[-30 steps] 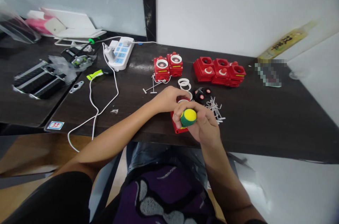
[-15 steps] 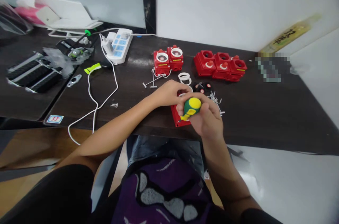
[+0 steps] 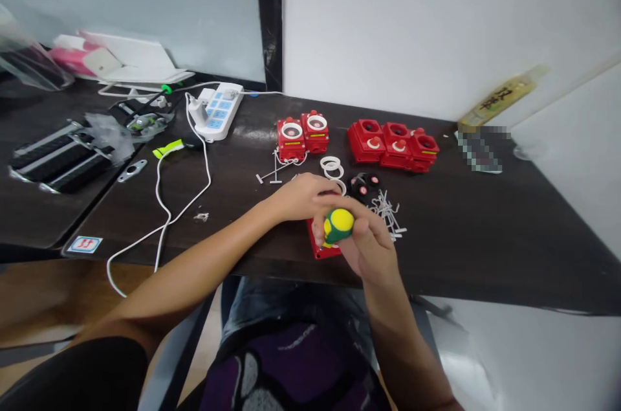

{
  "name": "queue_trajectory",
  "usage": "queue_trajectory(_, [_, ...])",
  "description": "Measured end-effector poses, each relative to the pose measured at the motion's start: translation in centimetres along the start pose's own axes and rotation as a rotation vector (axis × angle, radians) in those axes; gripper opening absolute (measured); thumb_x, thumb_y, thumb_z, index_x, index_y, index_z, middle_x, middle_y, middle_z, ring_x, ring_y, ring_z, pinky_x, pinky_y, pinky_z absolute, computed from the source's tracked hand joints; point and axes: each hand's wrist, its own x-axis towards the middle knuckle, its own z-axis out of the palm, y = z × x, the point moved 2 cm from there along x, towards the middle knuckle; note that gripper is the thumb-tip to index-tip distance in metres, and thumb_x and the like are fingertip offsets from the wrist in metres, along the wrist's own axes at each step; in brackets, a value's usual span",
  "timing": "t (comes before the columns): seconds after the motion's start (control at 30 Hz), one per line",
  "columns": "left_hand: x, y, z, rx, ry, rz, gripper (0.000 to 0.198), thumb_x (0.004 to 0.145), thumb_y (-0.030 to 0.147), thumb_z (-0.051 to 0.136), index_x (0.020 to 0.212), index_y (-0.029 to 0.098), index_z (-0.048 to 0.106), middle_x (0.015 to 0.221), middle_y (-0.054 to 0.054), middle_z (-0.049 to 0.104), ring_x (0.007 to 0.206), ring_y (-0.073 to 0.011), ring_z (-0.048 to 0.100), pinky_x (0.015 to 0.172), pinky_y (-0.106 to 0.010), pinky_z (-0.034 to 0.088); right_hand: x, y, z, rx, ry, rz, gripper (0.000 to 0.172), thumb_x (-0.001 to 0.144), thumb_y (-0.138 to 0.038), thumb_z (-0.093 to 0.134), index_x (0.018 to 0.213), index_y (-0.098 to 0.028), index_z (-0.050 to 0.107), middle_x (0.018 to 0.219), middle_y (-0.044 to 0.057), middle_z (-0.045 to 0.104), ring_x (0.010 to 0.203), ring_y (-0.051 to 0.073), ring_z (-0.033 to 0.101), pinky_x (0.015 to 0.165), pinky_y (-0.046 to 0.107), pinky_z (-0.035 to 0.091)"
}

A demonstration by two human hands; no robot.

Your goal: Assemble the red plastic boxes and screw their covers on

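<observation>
My right hand [image 3: 371, 236] is closed around a screwdriver [image 3: 339, 224] with a yellow and green handle. Its handle end points up toward me, and its shaft and tip are hidden beneath. Below it, a red box [image 3: 317, 252] lies near the front edge of the table, mostly covered by my hands. My left hand [image 3: 305, 196] is bent over the far left side of this box and grips it; its fingertips are partly hidden. White rings [image 3: 332, 169] lie just beyond my hands. Black parts with red-and-white ends [image 3: 363, 184] and a pile of white T-shaped pieces [image 3: 387, 210] lie to the right.
Two red boxes with white rings [image 3: 303, 138] stand farther back, and three without such rings [image 3: 392, 145] stand right of them. A power strip [image 3: 222, 111] with a white cable, black-and-silver hardware [image 3: 63, 155] and a yellow packet [image 3: 502, 100] are also on the table.
The view has tilted up, so the table appears lower. The screwdriver's handle has turned more end-on toward me, and its shaft no longer shows. Both hands stay at the red box.
</observation>
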Motion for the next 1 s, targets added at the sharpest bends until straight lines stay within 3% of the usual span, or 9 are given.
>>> queue_trajectory(0.1, [0.0, -0.1, 0.0, 0.009, 0.009, -0.004, 0.017, 0.091, 0.031, 0.066, 0.097, 0.021, 0.077, 0.093, -0.002, 0.078, 0.085, -0.0181, 0.071, 0.075, -0.027, 0.049, 0.1, 0.1, 0.6, 0.038, 0.079, -0.027, 0.05, 0.095, -0.065, 0.063, 0.125, -0.026, 0.06, 0.082, 0.002, 0.069, 0.064, 0.017, 0.06, 0.059, 0.032, 0.051])
queue_trajectory(0.2, [-0.1, 0.2, -0.1, -0.006, 0.006, 0.021, 0.017, 0.09, 0.028, 0.066, 0.099, 0.02, 0.077, 0.093, -0.002, 0.078, 0.085, -0.0179, 0.071, 0.078, -0.028, 0.05, 0.2, 0.1, 1.2, 0.066, 0.057, -0.088, 0.055, 0.078, -0.055, 0.087, 0.115, -0.03, 0.056, 0.081, -0.002, 0.071, 0.059, 0.014, 0.059, 0.055, 0.027, 0.05])
queue_trajectory(0.27, [-0.1, 0.4, -0.2, -0.021, 0.007, 0.017, 0.019, 0.092, 0.027, 0.065, 0.104, 0.02, 0.077, 0.099, -0.003, 0.079, 0.088, -0.0183, 0.072, 0.081, -0.029, 0.051, 0.1, -0.2, 1.5, 0.056, -0.017, -0.088, 0.045, 0.082, -0.045, 0.087, 0.112, -0.029, 0.058, 0.083, -0.001, 0.073, 0.062, 0.015, 0.062, 0.061, 0.029, 0.055])
queue_trajectory(0.33, [-0.2, 0.4, -0.3, -0.019, 0.018, -0.005, 0.02, 0.093, 0.026, 0.063, 0.107, 0.02, 0.077, 0.101, -0.004, 0.08, 0.089, -0.0181, 0.073, 0.082, -0.029, 0.052, 0.0, -0.6, 1.5, -0.017, -0.072, -0.054, 0.031, 0.093, -0.049, 0.074, 0.11, -0.026, 0.066, 0.091, 0.004, 0.074, 0.075, 0.019, 0.067, 0.075, 0.037, 0.06])
queue_trajectory(0.4, [-0.1, 0.2, -0.3, -0.011, 0.029, -0.01, 0.021, 0.095, 0.026, 0.061, 0.107, 0.02, 0.077, 0.101, -0.004, 0.08, 0.089, -0.0183, 0.073, 0.083, -0.029, 0.052, -0.2, -0.8, 1.2, -0.085, -0.06, -0.014, 0.038, 0.099, -0.058, 0.061, 0.107, -0.023, 0.071, 0.096, 0.008, 0.072, 0.084, 0.022, 0.067, 0.08, 0.041, 0.059])
queue_trajectory(0.53, [0.0, -0.2, 0.1, -0.015, 0.022, 0.046, 0.021, 0.094, 0.03, 0.064, 0.105, 0.019, 0.078, 0.104, -0.005, 0.08, 0.094, -0.02, 0.073, 0.085, -0.03, 0.052, -0.2, 0.0, 0.9, 0.024, 0.077, -0.05, 0.042, 0.098, -0.064, 0.057, 0.115, -0.026, 0.064, 0.079, 0.002, 0.066, 0.065, 0.018, 0.06, 0.059, 0.032, 0.051])
queue_trajectory(0.7, [0.0, -0.4, 0.1, -0.025, 0.052, 0.04, 0.019, 0.094, 0.031, 0.064, 0.105, 0.022, 0.077, 0.099, -0.002, 0.08, 0.089, -0.0181, 0.073, 0.081, -0.028, 0.052, 0.0, 0.8, 0.6, 0.045, 0.107, -0.184, 0.045, 0.08, -0.05, 0.087, 0.107, -0.031, 0.057, 0.077, -0.004, 0.068, 0.062, 0.016, 0.059, 0.059, 0.03, 0.05])
queue_trajectory(0.87, [0.0, -0.1, -0.1, -0.025, 0.02, 0.042, 0.017, 0.092, 0.027, 0.064, 0.101, 0.021, 0.077, 0.1, -0.003, 0.08, 0.089, -0.0184, 0.073, 0.081, -0.028, 0.052, -0.4, -0.3, 0.4, -0.093, 0.086, -0.145, 0.035, 0.093, -0.059, 0.069, 0.103, -0.025, 0.073, 0.096, 0.007, 0.07, 0.092, 0.025, 0.067, 0.08, 0.043, 0.057])
queue_trajectory(1.0, [0.0, 0.1, -0.1, -0.033, 0.03, 0.038, 0.02, 0.095, 0.028, 0.061, 0.104, 0.02, 0.077, 0.099, -0.004, 0.08, 0.089, -0.0181, 0.073, 0.078, -0.027, 0.051, -0.7, -0.8, 0.6, 0.016, 0.221, -0.11, 0.034, 0.105, -0.052, 0.05, 0.124, -0.028, 0.065, 0.081, 0.003, 0.065, 0.074, 0.021, 0.064, 0.069, 0.039, 0.056])
